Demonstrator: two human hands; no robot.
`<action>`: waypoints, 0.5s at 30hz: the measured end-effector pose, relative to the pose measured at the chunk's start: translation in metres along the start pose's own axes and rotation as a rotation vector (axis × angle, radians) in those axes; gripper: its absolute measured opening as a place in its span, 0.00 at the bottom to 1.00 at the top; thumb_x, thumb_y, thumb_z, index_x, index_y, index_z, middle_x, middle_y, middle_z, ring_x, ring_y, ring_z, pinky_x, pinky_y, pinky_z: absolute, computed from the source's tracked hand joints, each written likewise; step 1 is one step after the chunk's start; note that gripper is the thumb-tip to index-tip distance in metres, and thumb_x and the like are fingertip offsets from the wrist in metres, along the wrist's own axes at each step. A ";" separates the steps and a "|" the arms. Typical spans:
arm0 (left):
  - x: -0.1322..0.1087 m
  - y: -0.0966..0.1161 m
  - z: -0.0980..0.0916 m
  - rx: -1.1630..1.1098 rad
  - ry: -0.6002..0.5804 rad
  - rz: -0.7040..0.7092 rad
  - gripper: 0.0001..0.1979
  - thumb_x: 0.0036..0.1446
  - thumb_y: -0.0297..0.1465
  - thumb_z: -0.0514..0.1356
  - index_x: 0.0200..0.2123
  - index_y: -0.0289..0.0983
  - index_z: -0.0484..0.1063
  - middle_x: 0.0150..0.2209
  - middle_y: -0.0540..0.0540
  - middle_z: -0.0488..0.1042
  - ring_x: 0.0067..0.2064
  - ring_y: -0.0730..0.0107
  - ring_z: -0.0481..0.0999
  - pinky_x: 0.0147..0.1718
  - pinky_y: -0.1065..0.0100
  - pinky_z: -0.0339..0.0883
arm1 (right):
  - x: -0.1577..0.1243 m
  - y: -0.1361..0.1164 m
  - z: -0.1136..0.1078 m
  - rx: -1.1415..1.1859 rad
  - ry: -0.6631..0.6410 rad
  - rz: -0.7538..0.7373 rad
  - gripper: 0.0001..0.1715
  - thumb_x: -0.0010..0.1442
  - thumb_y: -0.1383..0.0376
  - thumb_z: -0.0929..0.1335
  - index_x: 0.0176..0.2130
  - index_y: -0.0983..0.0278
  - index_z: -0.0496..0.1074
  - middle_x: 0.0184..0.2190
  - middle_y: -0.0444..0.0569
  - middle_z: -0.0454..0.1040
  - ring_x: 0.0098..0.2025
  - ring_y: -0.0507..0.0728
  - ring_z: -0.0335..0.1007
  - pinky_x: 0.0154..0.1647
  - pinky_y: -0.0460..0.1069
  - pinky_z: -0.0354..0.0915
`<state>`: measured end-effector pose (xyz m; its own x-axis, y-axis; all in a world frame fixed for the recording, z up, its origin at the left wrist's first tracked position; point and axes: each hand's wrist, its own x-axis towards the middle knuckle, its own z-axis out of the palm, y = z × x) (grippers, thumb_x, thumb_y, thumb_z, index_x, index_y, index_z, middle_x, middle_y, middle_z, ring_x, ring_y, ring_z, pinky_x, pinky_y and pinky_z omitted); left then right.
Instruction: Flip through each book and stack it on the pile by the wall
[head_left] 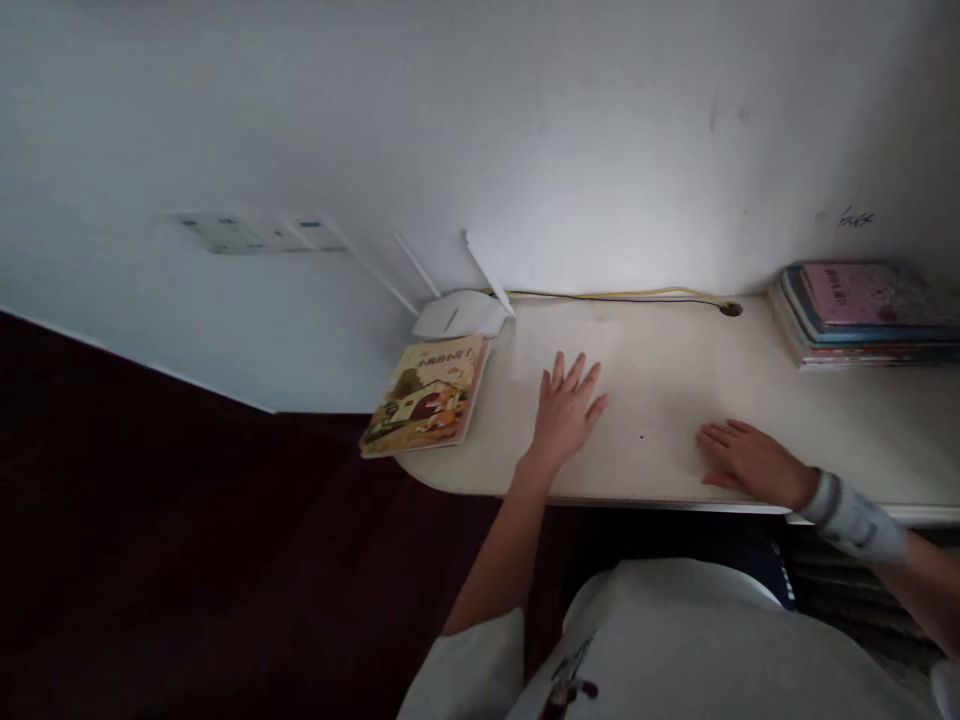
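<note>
My left hand (568, 413) lies with fingers spread on the white tabletop (645, 380), holding nothing. To its left rests a picture book (429, 394) with a house drawn on its cover, a corner sticking out past the table's rounded end. My right hand (752, 463) is stretched out near the front edge, palm down and slightly blurred. Nothing shows in its fingers, and whether its palm touches the surface I cannot tell. A grey band (855, 518) wraps the right wrist.
A white router (459, 315) with raised antennas stands behind the book. Yellow and black cables (637, 295) run along the wall to a round hole (730, 310). A stack of books (862, 305) sits at the back right. Wall sockets (255, 233) are at the left.
</note>
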<state>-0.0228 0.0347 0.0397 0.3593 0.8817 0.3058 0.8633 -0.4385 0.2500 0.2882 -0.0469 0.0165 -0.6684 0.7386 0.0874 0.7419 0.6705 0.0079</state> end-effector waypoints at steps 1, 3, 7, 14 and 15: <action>0.001 0.009 0.003 0.037 -0.105 0.030 0.29 0.64 0.46 0.46 0.63 0.38 0.58 0.67 0.39 0.52 0.69 0.46 0.39 0.62 0.42 0.42 | -0.020 0.009 -0.006 -0.005 0.012 0.024 0.30 0.67 0.51 0.56 0.57 0.66 0.66 0.52 0.58 0.73 0.52 0.61 0.71 0.57 0.59 0.61; 0.005 0.027 0.008 0.091 -0.281 0.087 0.34 0.63 0.49 0.45 0.66 0.38 0.51 0.69 0.39 0.45 0.69 0.44 0.37 0.62 0.40 0.42 | -0.047 0.026 -0.018 -0.066 0.119 0.141 0.29 0.67 0.52 0.56 0.59 0.64 0.64 0.54 0.59 0.71 0.56 0.62 0.67 0.58 0.60 0.58; 0.037 0.059 0.019 0.108 -0.425 0.186 0.38 0.61 0.54 0.42 0.68 0.39 0.44 0.70 0.39 0.37 0.69 0.44 0.32 0.61 0.37 0.38 | -0.033 0.055 -0.025 -0.122 0.206 0.370 0.37 0.65 0.47 0.56 0.65 0.64 0.55 0.66 0.62 0.52 0.67 0.68 0.47 0.63 0.67 0.48; 0.102 0.058 0.051 0.082 -0.542 0.384 0.38 0.58 0.56 0.44 0.66 0.42 0.51 0.70 0.41 0.37 0.69 0.43 0.30 0.60 0.35 0.32 | 0.044 0.069 0.019 -0.051 -0.132 0.607 0.46 0.63 0.42 0.51 0.66 0.70 0.50 0.67 0.68 0.47 0.68 0.72 0.43 0.59 0.72 0.49; 0.102 0.057 0.053 0.081 -0.584 0.369 0.39 0.58 0.56 0.44 0.67 0.42 0.49 0.70 0.40 0.37 0.69 0.43 0.31 0.60 0.35 0.32 | 0.044 0.071 0.022 -0.058 -0.145 0.587 0.46 0.63 0.42 0.51 0.66 0.69 0.50 0.67 0.67 0.46 0.68 0.72 0.42 0.59 0.73 0.48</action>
<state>0.0815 0.1087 0.0358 0.7464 0.6370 -0.1925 0.6638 -0.7329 0.1488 0.3109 0.0347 -0.0014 -0.1441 0.9887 -0.0426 0.9878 0.1462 0.0536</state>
